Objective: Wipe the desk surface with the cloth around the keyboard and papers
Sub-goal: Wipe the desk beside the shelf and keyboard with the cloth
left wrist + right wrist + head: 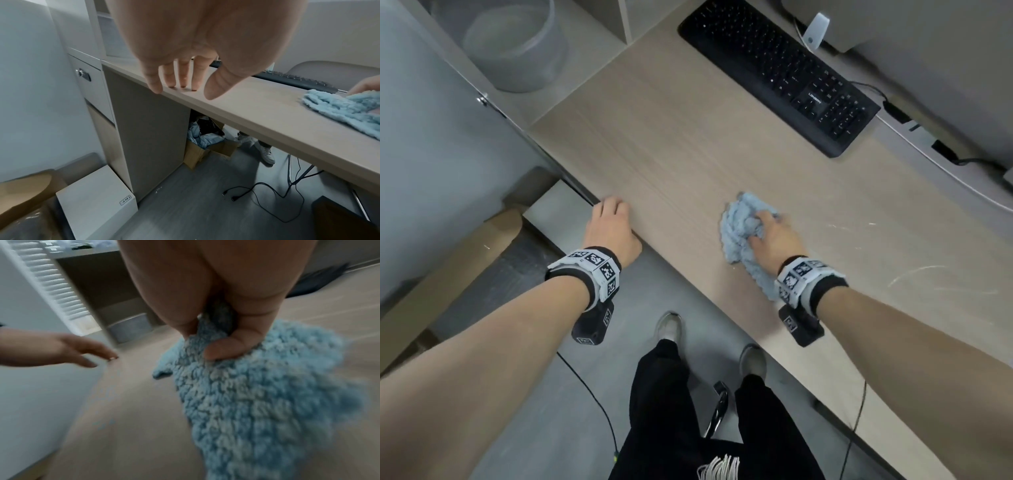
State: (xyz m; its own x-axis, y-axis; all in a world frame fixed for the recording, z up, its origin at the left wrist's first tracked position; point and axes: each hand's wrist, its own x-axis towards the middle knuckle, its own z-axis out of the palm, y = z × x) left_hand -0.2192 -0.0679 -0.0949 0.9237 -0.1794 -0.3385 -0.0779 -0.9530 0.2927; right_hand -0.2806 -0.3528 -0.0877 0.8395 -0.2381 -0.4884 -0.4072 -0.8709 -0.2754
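Note:
A fluffy light-blue cloth [743,236] lies bunched on the wooden desk [688,144], near its front edge. My right hand [774,236] grips the cloth from above, fingers and thumb curled into the pile [222,350]. My left hand [613,222] rests with straight fingers on the desk's front left edge; its fingertips [183,86] touch the top and hold nothing. A black keyboard [777,75] lies at the far side of the desk, well beyond both hands. No papers are in view.
A grey round container [517,48] stands in an open shelf at the back left. Cables and a monitor base [914,126] lie right of the keyboard. White streaks [914,270] mark the desk at right. Under the desk are a cardboard box [205,149] and loose cables [267,194].

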